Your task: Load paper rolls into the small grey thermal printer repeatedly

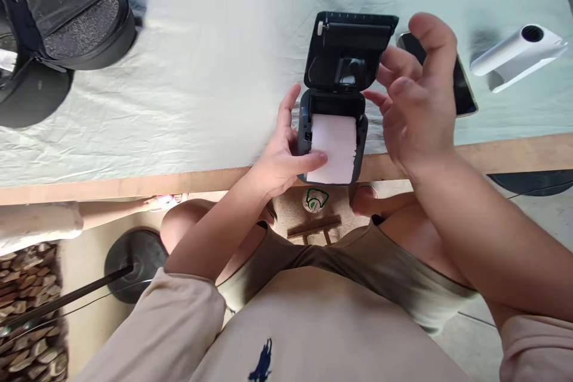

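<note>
Pale, creased cloth (188,83) covers a wooden-edged table (514,154), seen from above by a seated person in a beige shirt and shorts. One small dark printer (333,125) sits at the near edge of the table, straight ahead of the person. Its long axis runs away from the body; its lid (351,48) is hinged at the far end, stands raised and shows its inner face. One white paper roll (333,146) lies in the open bay, its loose end reaching toward the person.

The left hand (282,155) cups the printer's left side, thumb pressed on the paper's left edge, fingers spread up along the casing; part of the casing is hidden behind it. The right hand (416,95) hovers just right of the lid, fingers loosely curled and parted, holding nothing; whether its fingertips touch the lid cannot be told.

One dark phone (463,89) lies behind the right hand, mostly covered by it. One white cylindrical device (519,54) rests at the far right, well apart from the printer. One black bag (67,12) is cut off at the upper left corner. Blurred shapes under the table are hard to make out.
</note>
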Tool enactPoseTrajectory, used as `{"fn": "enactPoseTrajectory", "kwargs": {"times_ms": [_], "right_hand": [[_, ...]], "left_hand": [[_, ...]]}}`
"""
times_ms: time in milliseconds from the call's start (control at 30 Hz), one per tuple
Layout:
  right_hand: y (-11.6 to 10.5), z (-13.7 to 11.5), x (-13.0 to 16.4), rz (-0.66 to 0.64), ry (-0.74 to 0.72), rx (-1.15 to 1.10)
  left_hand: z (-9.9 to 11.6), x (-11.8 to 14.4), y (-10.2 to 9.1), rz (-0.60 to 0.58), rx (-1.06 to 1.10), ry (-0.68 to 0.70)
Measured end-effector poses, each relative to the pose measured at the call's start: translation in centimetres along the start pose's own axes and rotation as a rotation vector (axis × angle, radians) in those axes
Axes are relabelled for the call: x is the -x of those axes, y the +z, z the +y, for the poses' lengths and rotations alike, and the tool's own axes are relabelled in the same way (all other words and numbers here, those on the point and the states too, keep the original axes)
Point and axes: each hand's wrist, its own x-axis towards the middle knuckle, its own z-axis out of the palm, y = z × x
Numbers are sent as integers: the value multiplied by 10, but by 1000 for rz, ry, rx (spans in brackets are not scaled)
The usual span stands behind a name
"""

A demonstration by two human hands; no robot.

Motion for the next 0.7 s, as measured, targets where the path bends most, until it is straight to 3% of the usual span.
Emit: {"fn": "enactPoseTrajectory", "kwargs": {"times_ms": [200, 433, 700], "right_hand": [[-2, -28, 3, -115, 216, 13], [8, -27, 16, -345, 360, -11], [7, -55, 11, -367, 451, -33]], "left_hand": [[3, 2, 4, 7, 35, -6], [6, 4, 5, -48, 89, -22], [9, 2, 13, -2, 130, -17]]}}
